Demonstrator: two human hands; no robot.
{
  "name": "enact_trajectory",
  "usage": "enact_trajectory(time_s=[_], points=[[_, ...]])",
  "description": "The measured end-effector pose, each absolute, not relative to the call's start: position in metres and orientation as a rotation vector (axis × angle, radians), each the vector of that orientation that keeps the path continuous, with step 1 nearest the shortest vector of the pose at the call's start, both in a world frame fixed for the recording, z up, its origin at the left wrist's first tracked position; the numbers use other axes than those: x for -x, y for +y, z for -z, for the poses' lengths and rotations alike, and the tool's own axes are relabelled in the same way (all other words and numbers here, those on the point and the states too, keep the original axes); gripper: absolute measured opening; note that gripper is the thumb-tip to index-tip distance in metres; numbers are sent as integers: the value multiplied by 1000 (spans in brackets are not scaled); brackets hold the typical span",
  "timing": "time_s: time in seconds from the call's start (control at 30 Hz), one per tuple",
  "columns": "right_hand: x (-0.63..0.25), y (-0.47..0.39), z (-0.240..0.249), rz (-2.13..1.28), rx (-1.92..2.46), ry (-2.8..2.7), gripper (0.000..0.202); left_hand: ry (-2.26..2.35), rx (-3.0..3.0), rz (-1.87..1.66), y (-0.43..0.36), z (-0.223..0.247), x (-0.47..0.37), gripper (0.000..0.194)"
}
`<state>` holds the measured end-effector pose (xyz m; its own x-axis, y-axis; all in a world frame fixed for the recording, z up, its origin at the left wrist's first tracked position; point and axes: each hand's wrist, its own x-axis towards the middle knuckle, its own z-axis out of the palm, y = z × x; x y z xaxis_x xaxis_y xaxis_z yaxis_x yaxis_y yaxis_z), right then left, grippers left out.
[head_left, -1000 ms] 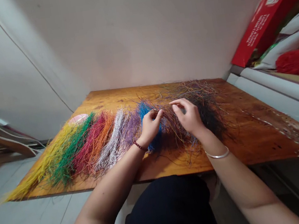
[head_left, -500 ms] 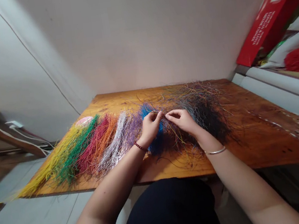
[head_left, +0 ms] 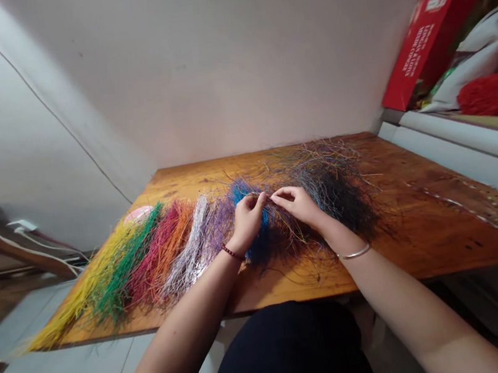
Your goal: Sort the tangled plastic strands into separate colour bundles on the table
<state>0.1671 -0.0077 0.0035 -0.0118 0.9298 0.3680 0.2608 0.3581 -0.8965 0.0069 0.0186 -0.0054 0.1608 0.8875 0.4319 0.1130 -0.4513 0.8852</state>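
My left hand [head_left: 249,217] and my right hand [head_left: 299,205] meet above the middle of the table, each in a thumb-and-finger pinch. Thin strands run between the fingertips, too fine to make out singly. Under my left hand lies a blue bundle of strands [head_left: 263,243]; a loose mixed tangle [head_left: 293,229] hangs or lies below the pinch. Left of my hands, purple [head_left: 217,225], white [head_left: 193,254], orange [head_left: 172,251], crimson [head_left: 151,263], green [head_left: 116,284] and yellow strands [head_left: 78,293] lie in rows. Beside my right hand spreads a dark grey-black heap [head_left: 345,203].
The wooden table [head_left: 425,235] stands against a wall [head_left: 211,61]. At the far right are a red box [head_left: 422,30], a white bag [head_left: 485,45] and red material [head_left: 497,96]. A pink round thing [head_left: 138,215] lies behind the yellow strands. More mixed strands [head_left: 319,154] lie toward the back.
The view has shifted slightly, so the table and box sit a little differently. Both hands keep their pinch, and their fingertips look slightly closer together.
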Motion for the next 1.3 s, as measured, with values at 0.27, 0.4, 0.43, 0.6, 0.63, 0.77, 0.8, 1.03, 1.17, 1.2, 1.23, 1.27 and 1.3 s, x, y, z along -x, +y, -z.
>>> enact_trajectory(time_s=[0.27,0.4,0.43,0.6,0.63,0.77,0.8,1.03,1.17,1.2,1.23,1.27,1.3], points=[[-169,-9,-3,-686,1147,-1583,26,969,-1723,-1333,18,7,-8,38],[-170,-9,-4,-669,1164,-1585,25,981,-1724,-1324,16,4,-8,37],[-170,-9,-5,-668,1167,-1592,25,981,-1723,-1322,15,3,-8,37],[-168,-12,-9,-673,1187,-1562,26,889,-1710,-1327,15,1,-7,34],[-168,-12,-9,-680,1185,-1553,26,868,-1709,-1328,15,1,-7,33],[-166,-12,-9,-715,1150,-1495,25,828,-1700,-1317,16,0,-7,34],[-165,-11,-9,-726,1132,-1467,26,822,-1697,-1312,15,0,-7,34],[-162,-15,-13,-874,1036,-1352,30,792,-1813,-1237,12,1,-8,37],[-161,-17,-15,-894,1005,-1370,29,823,-1923,-1171,9,2,-7,38],[-161,-17,-15,-890,1003,-1373,28,828,-1943,-1158,9,1,-7,38],[-161,-16,-14,-882,1005,-1376,28,830,-1963,-1148,8,1,-7,38],[-162,-16,-14,-875,1009,-1381,27,834,-1985,-1140,7,0,-6,37],[-162,-15,-13,-870,1015,-1384,27,843,-2011,-1133,6,-1,-6,36]])
